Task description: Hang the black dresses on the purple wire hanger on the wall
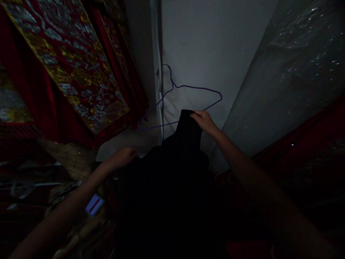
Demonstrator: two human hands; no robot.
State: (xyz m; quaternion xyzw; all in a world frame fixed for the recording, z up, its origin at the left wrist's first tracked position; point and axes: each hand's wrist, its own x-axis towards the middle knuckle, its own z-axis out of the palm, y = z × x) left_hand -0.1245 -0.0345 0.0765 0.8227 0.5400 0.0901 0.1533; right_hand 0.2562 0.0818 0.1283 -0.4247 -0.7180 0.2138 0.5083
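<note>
A thin purple clothes hanger (198,87) hangs by its hook against a narrow pale strip on the wall. Black cloth (172,180), seemingly a garment, fills the middle of the view, and its upper end laps over the hanger's bottom bar. My right hand (203,120) pinches that upper edge between thumb and fingers, just under the bar. Lower and to the left, my left hand (126,156) has its fingers curled at the cloth's left edge. The dim light hides most folds and the left fingertips.
Red cloth with gold and silver embroidery (81,68) hangs at left. Clear plastic sheeting (272,82) covers something at right, above dark red fabric (304,133). A lit phone screen (94,205) glows below my left forearm. The pale wall (215,43) stands behind the hanger.
</note>
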